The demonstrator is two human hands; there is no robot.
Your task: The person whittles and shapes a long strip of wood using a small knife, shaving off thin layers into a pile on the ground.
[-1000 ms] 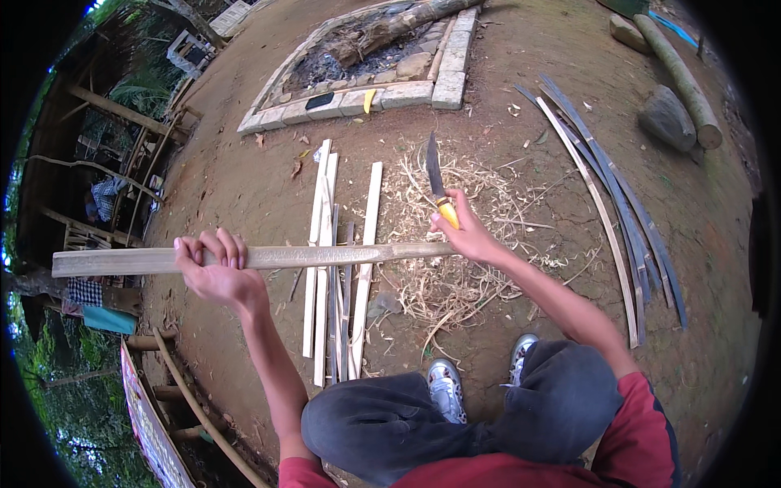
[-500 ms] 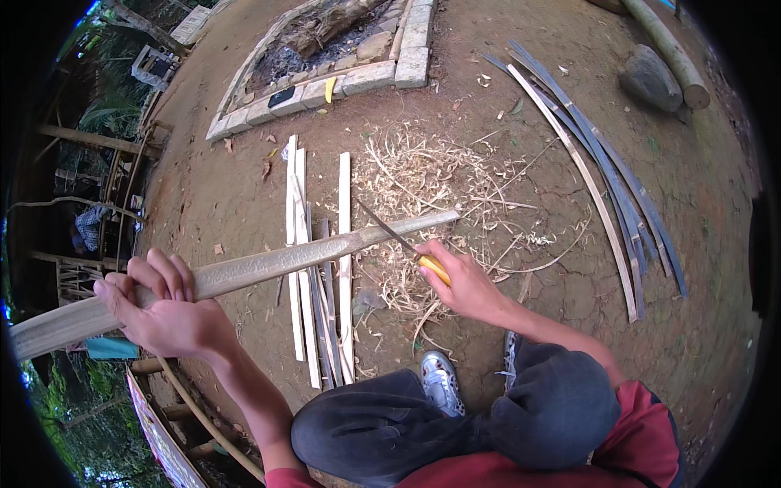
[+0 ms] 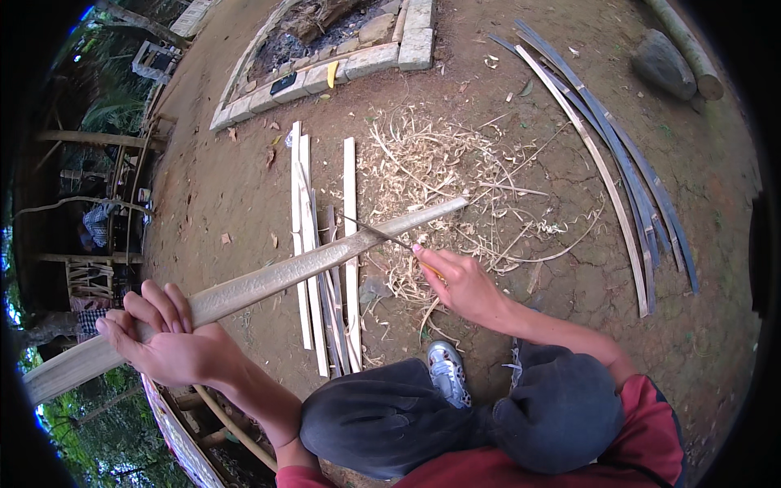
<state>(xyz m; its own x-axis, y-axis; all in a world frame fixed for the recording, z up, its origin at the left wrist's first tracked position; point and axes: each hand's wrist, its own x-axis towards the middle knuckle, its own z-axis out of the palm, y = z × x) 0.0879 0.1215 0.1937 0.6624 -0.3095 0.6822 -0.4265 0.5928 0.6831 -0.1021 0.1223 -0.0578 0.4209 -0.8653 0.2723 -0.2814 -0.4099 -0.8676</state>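
Observation:
My left hand [image 3: 167,337] is wrapped round a long split bamboo strip [image 3: 268,270], near its lower left end. The strip slants up to the right, its far tip above a heap of shavings. In my right hand [image 3: 462,283] is a knife [image 3: 376,232] with a yellow handle, mostly covered by my fingers. The thin dark blade lies across the strip, touching it some way short of the tip. Beneath the strip, several pale and dark bamboo slats [image 3: 306,244] rest on the ground, with a single pale slat [image 3: 351,187] beside them.
Curly shavings [image 3: 431,159] cover the ground ahead. Long dark and pale strips [image 3: 606,154] lie at the right, near a grey rock [image 3: 663,63] and a log [image 3: 691,49]. A block-edged fire pit [image 3: 370,61] is at the top, with a dark flat object [image 3: 283,83] on its rim.
The knife has turned flatter across the strip, its blade tip shifting left and down. The strip's tip has risen slightly, and both hands keep their hold. The whole view has tilted a little.

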